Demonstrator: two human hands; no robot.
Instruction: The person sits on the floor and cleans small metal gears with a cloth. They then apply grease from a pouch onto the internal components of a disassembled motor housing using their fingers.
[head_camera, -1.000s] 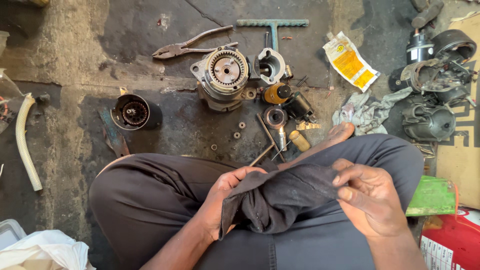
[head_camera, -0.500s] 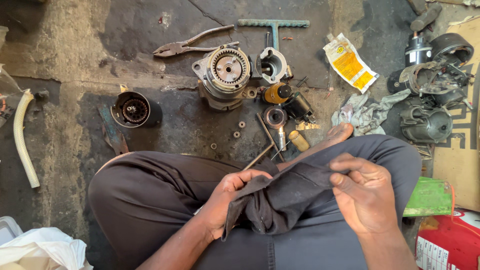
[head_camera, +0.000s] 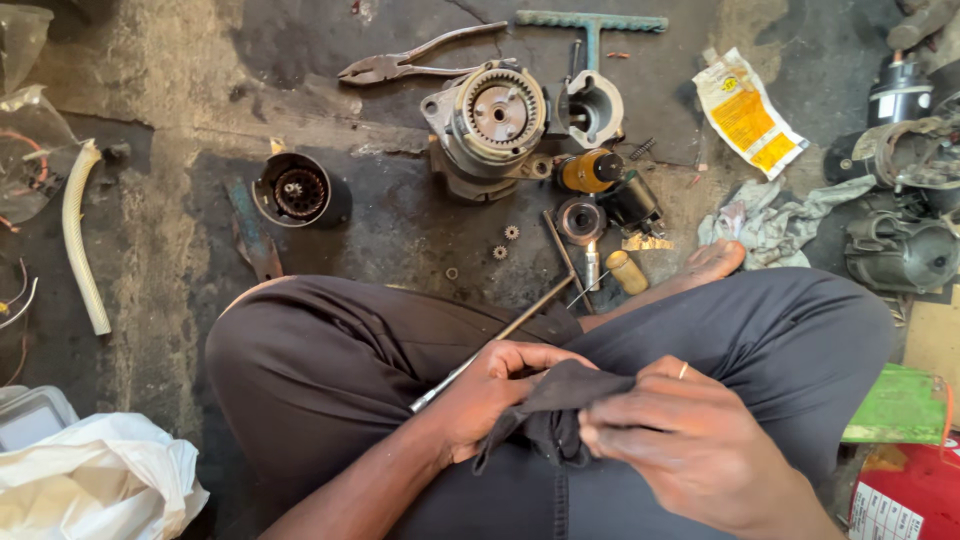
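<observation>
At the lower centre of the frame a dark rag (head_camera: 553, 415) is gripped by the closed fingers of both the left hand (head_camera: 497, 395) and the right hand (head_camera: 690, 450), and is best kept bunched tight, clear of the rod (head_camera: 500, 335) just beside it.

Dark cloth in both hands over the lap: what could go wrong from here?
1. The dark cloth is bunched between the left hand and right hand, hiding whatever is inside; a small part could slip out unseen.
2. The tiny metal gears lie loose on the grimy floor by the knee and could be knocked away.
3. The thin metal rod leaning on the leg may slide off.
</observation>
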